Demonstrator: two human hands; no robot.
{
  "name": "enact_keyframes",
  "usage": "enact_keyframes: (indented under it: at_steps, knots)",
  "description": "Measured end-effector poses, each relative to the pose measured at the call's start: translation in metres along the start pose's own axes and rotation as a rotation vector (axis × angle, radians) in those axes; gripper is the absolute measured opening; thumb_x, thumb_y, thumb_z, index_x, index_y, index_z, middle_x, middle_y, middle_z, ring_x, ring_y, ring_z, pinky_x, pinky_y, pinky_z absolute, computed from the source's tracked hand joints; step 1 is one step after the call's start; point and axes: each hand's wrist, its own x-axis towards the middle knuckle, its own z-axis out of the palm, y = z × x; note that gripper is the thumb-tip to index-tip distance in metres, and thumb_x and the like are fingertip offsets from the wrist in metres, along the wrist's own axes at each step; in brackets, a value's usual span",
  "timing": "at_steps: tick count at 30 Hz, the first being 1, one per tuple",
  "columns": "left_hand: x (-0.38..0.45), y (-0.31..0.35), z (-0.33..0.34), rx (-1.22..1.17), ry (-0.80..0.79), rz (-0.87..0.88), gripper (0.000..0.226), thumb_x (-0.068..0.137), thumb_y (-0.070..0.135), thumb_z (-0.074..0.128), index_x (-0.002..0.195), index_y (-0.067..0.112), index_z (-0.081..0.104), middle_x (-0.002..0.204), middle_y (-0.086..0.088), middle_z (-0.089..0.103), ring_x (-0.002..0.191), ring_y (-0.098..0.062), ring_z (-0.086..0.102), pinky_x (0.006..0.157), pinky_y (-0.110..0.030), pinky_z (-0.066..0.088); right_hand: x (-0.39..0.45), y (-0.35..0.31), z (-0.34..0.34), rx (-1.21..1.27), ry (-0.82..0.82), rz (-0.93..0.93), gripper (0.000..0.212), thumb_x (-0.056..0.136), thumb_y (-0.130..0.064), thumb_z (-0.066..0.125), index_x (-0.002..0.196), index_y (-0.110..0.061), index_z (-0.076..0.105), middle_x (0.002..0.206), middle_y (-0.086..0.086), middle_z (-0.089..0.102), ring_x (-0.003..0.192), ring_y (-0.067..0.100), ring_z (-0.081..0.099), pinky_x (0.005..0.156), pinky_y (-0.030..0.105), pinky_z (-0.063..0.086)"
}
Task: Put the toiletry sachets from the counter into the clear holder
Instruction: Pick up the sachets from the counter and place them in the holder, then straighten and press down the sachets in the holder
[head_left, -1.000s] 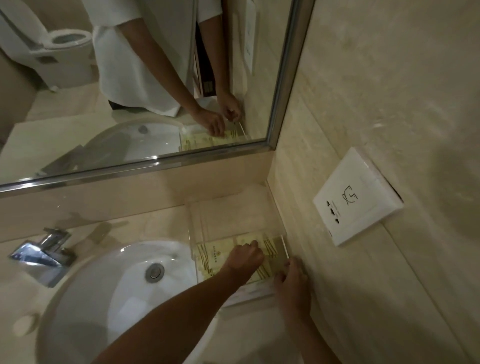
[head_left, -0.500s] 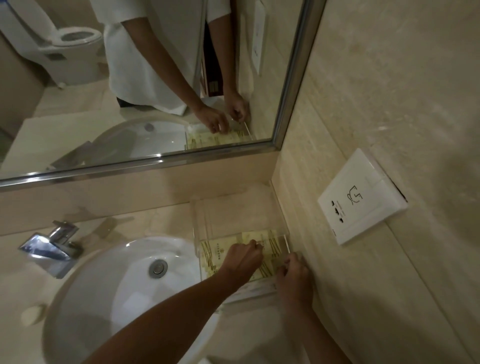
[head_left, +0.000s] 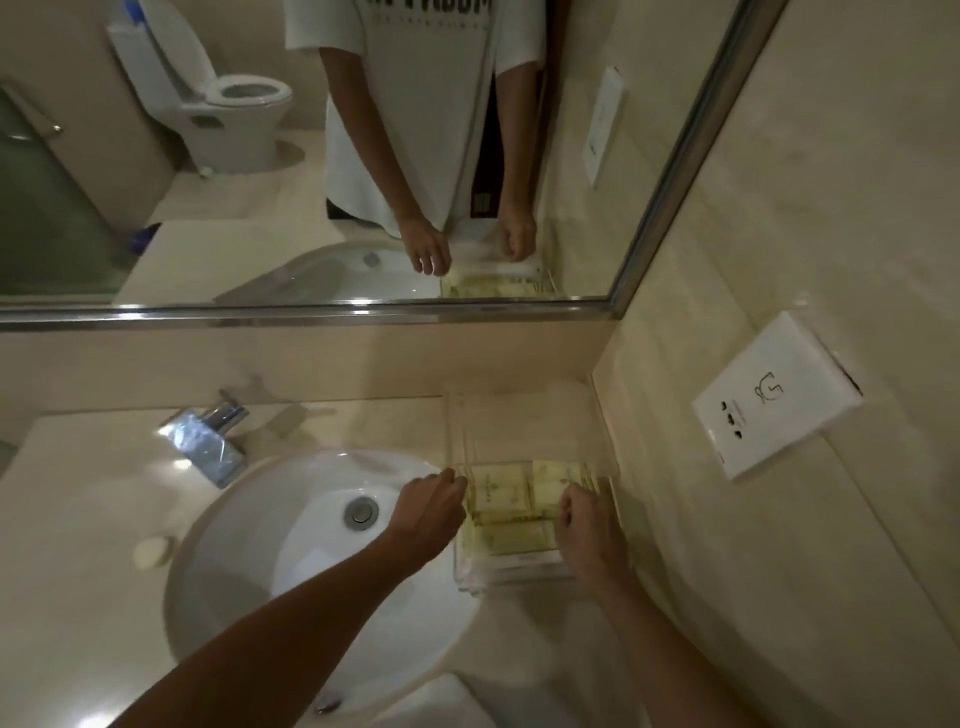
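Nearest the camera, two bare forearms reach in from below over the rim of the white basin (head_left: 249, 525), whose bowl has a metal drain (head_left: 360, 512) in it. The left hand (head_left: 428, 506) hangs over the basin's right edge, just beside the left wall of the clear holder (head_left: 511, 574); its fingers are curled toward that wall, but whether they hold anything cannot be told. The right hand (head_left: 584, 525) sits over the holder's right side with fingers curled down among the sachets (head_left: 506, 501); the fingertips are hidden, so a pinch cannot be confirmed. The holder stands on the counter (head_left: 78, 519) between the basin and the side wall, close against that wall. Its front compartment is filled with pale yellow sachets lying flat, several side by side and overlapping; the compartment behind them shows only the counter through the clear plastic. Left of the basin's far rim stands a chrome tap (head_left: 208, 441). On the side wall is a white socket (head_left: 774, 397). Farthest, the mirror (head_left: 311, 156) reflects the person's white shirt, both hands, the sachets and a toilet.
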Motion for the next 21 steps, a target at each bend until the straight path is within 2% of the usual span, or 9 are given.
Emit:
enact_keyframes:
  at_steps: [3,7,12,15,18,21]
  knots:
    - [-0.027,-0.026,-0.006,0.019,-0.001,-0.079,0.015,0.084,0.005,0.044,0.092,0.006,0.057,0.093,-0.010,0.061,0.076,-0.031,0.061,0.052,-0.032,0.035,-0.008,-0.026,0.005,-0.027,-0.029,-0.127,0.010,0.090,-0.013,0.047,0.087,-0.016,0.056,0.089,0.004,0.061,0.080,0.023,0.059,0.061,0.027,0.033]
    - [-0.065,-0.058,-0.004,-0.025,0.044,-0.169,0.020,0.078,0.002,0.046,0.091,0.005,0.060,0.090,-0.013,0.064,0.076,-0.035,0.062,0.061,-0.036,0.042,-0.026,-0.062,0.018,-0.050,-0.080,-0.230,0.013,0.093,-0.015,0.043,0.092,-0.015,0.056,0.094,0.003,0.058,0.080,0.021,0.057,0.062,0.027,0.036]
    - [-0.112,-0.104,-0.002,-0.068,0.077,-0.259,0.023,0.075,0.003,0.051,0.095,0.008,0.063,0.087,-0.011,0.066,0.071,-0.033,0.063,0.058,-0.035,0.044,-0.051,-0.107,0.043,-0.063,-0.191,-0.333,0.015,0.092,-0.015,0.045,0.095,-0.016,0.059,0.101,0.003,0.062,0.091,0.023,0.060,0.067,0.026,0.037]
    - [-0.139,-0.133,-0.004,-0.029,0.049,-0.282,0.006,0.071,0.004,0.060,0.075,0.008,0.060,0.072,-0.011,0.062,0.059,-0.033,0.060,0.050,-0.033,0.040,-0.064,-0.137,0.057,-0.067,-0.241,-0.365,0.018,0.089,-0.015,0.045,0.100,-0.017,0.060,0.103,0.002,0.061,0.094,0.021,0.060,0.070,0.027,0.042]
    - [-0.166,-0.166,0.000,-0.021,0.027,-0.349,0.003,0.067,0.005,0.059,0.069,0.006,0.057,0.071,-0.013,0.061,0.060,-0.036,0.060,0.050,-0.033,0.038,-0.079,-0.168,0.076,-0.074,-0.294,-0.417,0.019,0.090,-0.017,0.048,0.104,-0.016,0.060,0.105,0.002,0.060,0.092,0.020,0.061,0.073,0.028,0.046]
    - [-0.192,-0.199,0.003,0.010,-0.010,-0.373,0.012,0.058,0.007,0.067,0.062,0.011,0.057,0.063,-0.009,0.060,0.054,-0.032,0.061,0.048,-0.031,0.042,-0.093,-0.197,0.095,-0.074,-0.323,-0.475,0.020,0.092,-0.021,0.049,0.109,-0.017,0.059,0.108,0.002,0.060,0.095,0.019,0.061,0.074,0.023,0.041]
